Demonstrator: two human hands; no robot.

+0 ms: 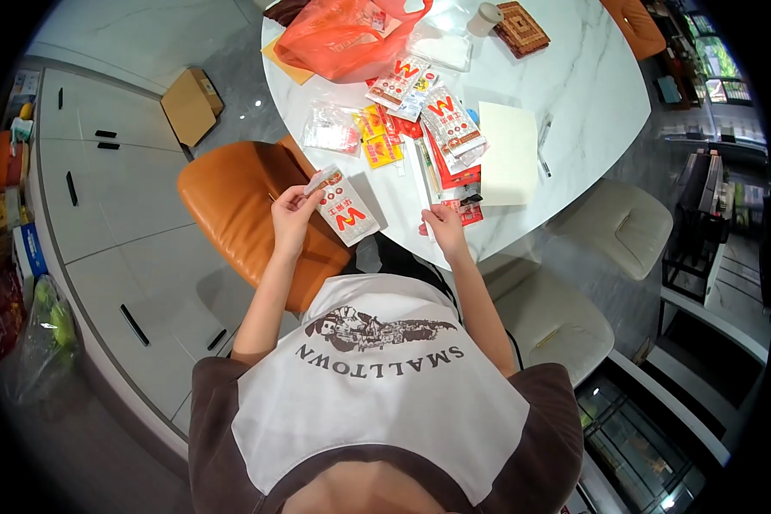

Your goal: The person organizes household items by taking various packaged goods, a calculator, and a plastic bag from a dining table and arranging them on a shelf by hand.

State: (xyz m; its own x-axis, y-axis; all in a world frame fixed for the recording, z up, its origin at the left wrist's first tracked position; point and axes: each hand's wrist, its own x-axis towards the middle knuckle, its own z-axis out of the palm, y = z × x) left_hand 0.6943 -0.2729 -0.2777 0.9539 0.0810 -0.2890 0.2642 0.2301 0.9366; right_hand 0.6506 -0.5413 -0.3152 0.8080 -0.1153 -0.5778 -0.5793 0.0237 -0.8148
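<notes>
My left hand (pixel 291 218) pinches the top corner of a white and clear packet (pixel 348 208) with a red W-shaped logo. The packet hangs tilted over the table's near left edge, beside the orange chair. My right hand (pixel 445 233) is at the table's front edge, thumb and fingers pressed together. Whether something small is between them I cannot make out. Just beyond it lie red packets (pixel 469 212). Farther in is a pile with similar logo packets (pixel 452 120) and yellow sachets (pixel 379 137). A clear plastic packet (pixel 331 128) lies left of the pile.
The white marble table (pixel 591 94) also bears a red plastic bag (pixel 343 38), a cream sheet (pixel 507 154), a pen (pixel 544 147), a grey-white cup (pixel 485 19) and a woven brown mat (pixel 522 29). An orange chair (pixel 231 201) and pale chairs (pixel 617 224) stand around it.
</notes>
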